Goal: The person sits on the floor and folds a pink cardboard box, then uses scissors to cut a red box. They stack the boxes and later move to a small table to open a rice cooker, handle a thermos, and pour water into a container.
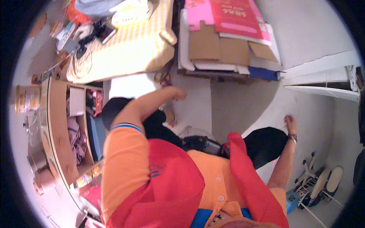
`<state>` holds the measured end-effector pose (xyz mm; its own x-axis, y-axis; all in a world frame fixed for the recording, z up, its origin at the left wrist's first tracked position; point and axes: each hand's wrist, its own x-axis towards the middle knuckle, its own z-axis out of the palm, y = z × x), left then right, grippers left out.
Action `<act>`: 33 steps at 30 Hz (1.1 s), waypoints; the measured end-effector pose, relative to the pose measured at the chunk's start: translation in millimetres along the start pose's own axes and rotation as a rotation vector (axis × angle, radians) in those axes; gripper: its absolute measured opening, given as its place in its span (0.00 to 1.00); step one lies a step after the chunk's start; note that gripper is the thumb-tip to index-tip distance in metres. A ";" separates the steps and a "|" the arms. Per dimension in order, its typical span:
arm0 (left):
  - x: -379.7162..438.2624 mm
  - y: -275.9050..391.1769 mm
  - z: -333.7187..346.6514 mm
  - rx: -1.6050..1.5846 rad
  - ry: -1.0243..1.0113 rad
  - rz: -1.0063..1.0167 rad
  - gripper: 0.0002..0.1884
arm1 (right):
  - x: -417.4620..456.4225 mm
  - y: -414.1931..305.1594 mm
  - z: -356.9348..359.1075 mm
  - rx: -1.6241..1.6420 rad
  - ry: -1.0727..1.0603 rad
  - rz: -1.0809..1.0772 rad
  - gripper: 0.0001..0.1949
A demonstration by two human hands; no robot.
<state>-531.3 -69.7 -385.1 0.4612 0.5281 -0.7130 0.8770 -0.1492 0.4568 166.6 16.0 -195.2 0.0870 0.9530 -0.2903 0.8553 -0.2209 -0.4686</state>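
Note:
My left hand (178,93) reaches forward over the floor, below the front edge of a table (134,61) covered with a yellow-and-white checked cloth. Its fingers are loosely bent, and nothing shows in it. Beyond it, to the right, is a pile of flattened cardboard and boxes (219,47), with a red-and-pink printed sheet (236,18) on top. Out to the right side hangs my right hand (291,123), a band (292,138) around its wrist. That hand also appears to hold nothing, its fingers slightly curled. A black waist bag (204,144) sits at my front.
On the table lie a smartphone (107,34), a coiled white cable (81,67) and a white device (129,14). A wooden cabinet (61,114) with open compartments stands at the left. A white shelf (322,90) and a white-framed folding item with pads (318,182) are at the right.

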 end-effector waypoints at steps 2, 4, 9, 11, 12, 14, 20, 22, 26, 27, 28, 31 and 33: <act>25.4 -42.9 47.7 -0.067 0.061 -0.270 0.19 | -28.4 9.2 3.9 0.208 -0.102 0.175 0.15; 54.6 -50.7 55.3 -0.138 0.139 -0.424 0.21 | -77.4 24.3 -12.9 0.212 0.072 0.183 0.15; 111.3 -41.1 64.5 -0.323 0.183 -0.557 0.28 | -131.4 84.3 -41.1 -0.086 -0.024 0.231 0.13; 120.6 -42.0 64.7 -0.265 0.142 -0.521 0.28 | -146.1 79.4 -40.1 0.042 -0.048 0.350 0.12; 120.1 -42.6 70.1 -0.246 0.111 -0.507 0.27 | -148.9 77.7 -40.4 0.079 -0.024 0.334 0.12; 128.1 -38.9 77.5 -0.292 0.094 -0.475 0.24 | -164.4 74.3 -44.1 0.071 -0.004 0.331 0.13; 168.8 -58.4 153.5 0.098 0.620 -0.346 0.12 | -118.9 42.9 -36.9 0.207 -0.190 0.231 0.12; 136.4 5.8 120.1 -0.148 0.550 -0.476 0.13 | -128.7 53.6 -41.5 0.227 -0.202 0.288 0.12; 43.9 43.6 75.2 0.101 0.343 -0.257 0.17 | -94.0 31.6 -33.8 0.168 -0.250 0.250 0.11; 30.0 46.4 68.8 0.065 0.357 -0.287 0.18 | -83.4 27.8 -29.1 0.162 -0.261 0.242 0.11; 27.4 43.6 62.8 0.012 0.407 -0.354 0.19 | -78.9 27.9 -27.4 0.182 -0.270 0.223 0.11; 25.7 28.8 15.4 -0.172 0.521 -0.484 0.22 | -63.8 51.0 -37.4 0.199 -0.299 0.130 0.11; 50.6 -32.6 43.6 -0.345 0.764 -0.679 0.24 | -33.9 3.6 -31.4 -0.152 -0.395 0.063 0.12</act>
<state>-530.6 -74.6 -459.2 -0.4183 0.8114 -0.4082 0.7774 0.5523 0.3012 182.7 -10.6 -160.8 -0.0357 0.7793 -0.6257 0.9228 -0.2146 -0.3200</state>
